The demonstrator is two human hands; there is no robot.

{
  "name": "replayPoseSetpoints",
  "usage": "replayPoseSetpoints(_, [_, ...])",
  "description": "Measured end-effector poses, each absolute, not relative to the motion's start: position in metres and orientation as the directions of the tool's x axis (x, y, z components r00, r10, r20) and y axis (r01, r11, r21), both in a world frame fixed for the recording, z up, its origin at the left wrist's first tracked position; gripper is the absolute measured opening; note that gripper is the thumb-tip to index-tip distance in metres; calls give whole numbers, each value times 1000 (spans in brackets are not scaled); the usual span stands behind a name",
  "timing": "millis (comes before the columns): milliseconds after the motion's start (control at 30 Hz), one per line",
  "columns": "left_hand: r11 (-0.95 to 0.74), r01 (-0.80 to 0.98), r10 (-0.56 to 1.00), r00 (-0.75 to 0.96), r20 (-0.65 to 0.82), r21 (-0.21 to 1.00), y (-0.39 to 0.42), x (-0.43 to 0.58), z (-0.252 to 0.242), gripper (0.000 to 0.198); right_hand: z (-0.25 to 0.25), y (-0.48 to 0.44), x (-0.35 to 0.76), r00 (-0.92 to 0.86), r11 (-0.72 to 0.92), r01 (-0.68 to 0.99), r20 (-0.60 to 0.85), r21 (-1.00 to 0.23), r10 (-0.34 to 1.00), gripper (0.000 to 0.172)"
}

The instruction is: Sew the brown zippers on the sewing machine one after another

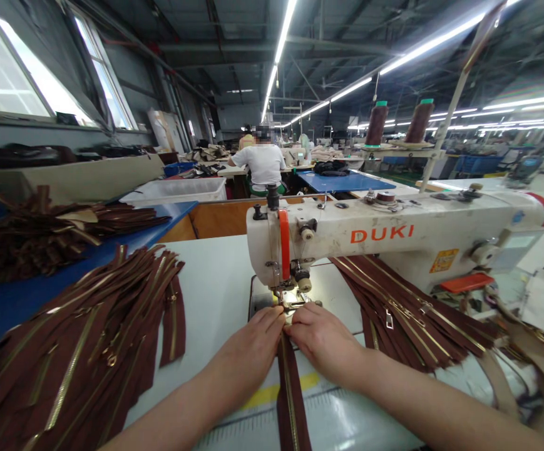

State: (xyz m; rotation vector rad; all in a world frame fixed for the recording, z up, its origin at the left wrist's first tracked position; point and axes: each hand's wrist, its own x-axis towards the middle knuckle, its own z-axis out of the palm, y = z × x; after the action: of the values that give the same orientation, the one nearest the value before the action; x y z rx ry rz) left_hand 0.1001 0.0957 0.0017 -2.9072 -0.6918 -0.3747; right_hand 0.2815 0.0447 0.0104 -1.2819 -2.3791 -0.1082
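Note:
A brown zipper (292, 401) with gold teeth runs from the table's front edge up to the needle area of a white sewing machine (328, 235). My left hand (261, 341) and my right hand (321, 338) press close together on its far end, just in front of the presser foot (293, 304). The fingers of both hands are bent and pinched around the zipper's end, which they mostly hide. Under the machine's arm lies a bundle of similar brown zippers (405, 316), some with gold pullers showing.
A large heap of brown zippers (79, 338) covers the table's left side. More brown strips (60, 225) lie on a blue surface (178, 216) behind it. Thread cones (376, 125) stand at the back right. Beige strips (541, 382) hang at the right. A person in a white shirt (261, 166) sits ahead.

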Motion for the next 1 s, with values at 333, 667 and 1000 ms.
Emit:
replayPoseSetpoints(333, [-887, 438, 396, 884, 247, -147, 96, 104, 2, 34, 4, 45, 282, -468, 550, 829, 412, -103, 782, 14])
replayPoseSetpoints(667, [-890, 451, 410, 856, 313, -67, 98, 104, 0, 31, 4, 46, 281, -446, 526, 846, 420, -91, 790, 17])
replayPoseSetpoints(1000, [-882, 455, 374, 832, 410, -119, 93, 97, -2, 37, 7, 43, 283, -466, 544, 829, 379, -128, 799, 12])
